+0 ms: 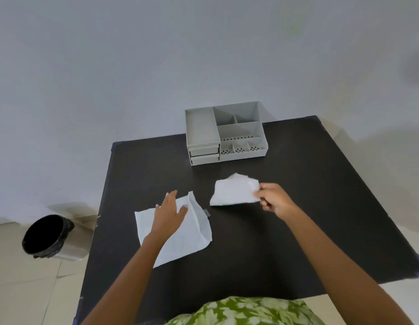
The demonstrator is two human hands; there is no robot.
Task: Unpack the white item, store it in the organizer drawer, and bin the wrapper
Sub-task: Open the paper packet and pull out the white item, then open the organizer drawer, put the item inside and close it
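Now the white item (pixel 234 191) is out of its wrapper (pixel 180 233); it is pinched at its right edge by the fingers of the right hand (pixel 273 200) and held just above the black table (pixel 297 231), a little to the right of the middle; the wrapper is lying flat on the table, near and to the left, and it is pressed down by the left hand (pixel 169 213), which is laid open on it and is not gripping it; the grey organizer (pixel 224 133) is standing at the far side of the table, and its two small drawers (pixel 205 154) on its left front look closed; so a drawer probably has to be pulled open first; the item is soft and floppy, so it should be folded small before it is slid in, or a corner may get caught; the bin (pixel 47 236) is on the floor, off the left side of the table, and the wrapper can be dropped there last.
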